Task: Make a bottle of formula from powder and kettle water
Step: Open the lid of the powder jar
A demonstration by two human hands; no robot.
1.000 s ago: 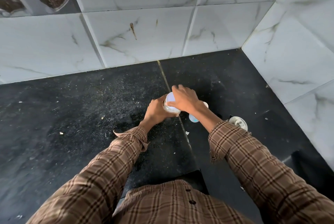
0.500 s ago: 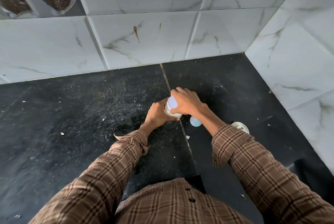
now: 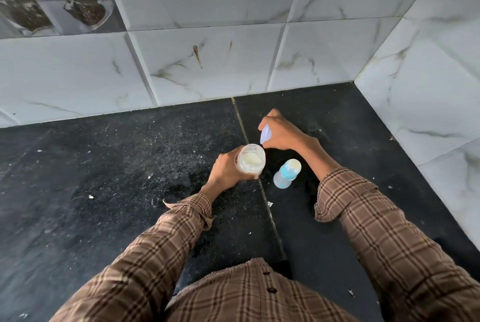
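Observation:
A small clear jar (image 3: 251,160) with pale powder inside stands open on the black counter (image 3: 117,178). My left hand (image 3: 225,169) grips its side. My right hand (image 3: 283,131) is raised just behind the jar and holds its pale lilac lid (image 3: 265,134) tilted on edge. A baby bottle (image 3: 287,173) with a blue collar and teat stands upright on the counter to the right of the jar, apart from both hands and under my right wrist.
White marble tiles form the back wall (image 3: 233,56) and the right wall (image 3: 426,93), closing a corner at the far right. Small white crumbs and specks lie scattered over the counter. My checked sleeves fill the bottom of the view.
My right hand has lifted the lid off the jar and moved it up and back. The powder inside now shows, and the baby bottle is uncovered.

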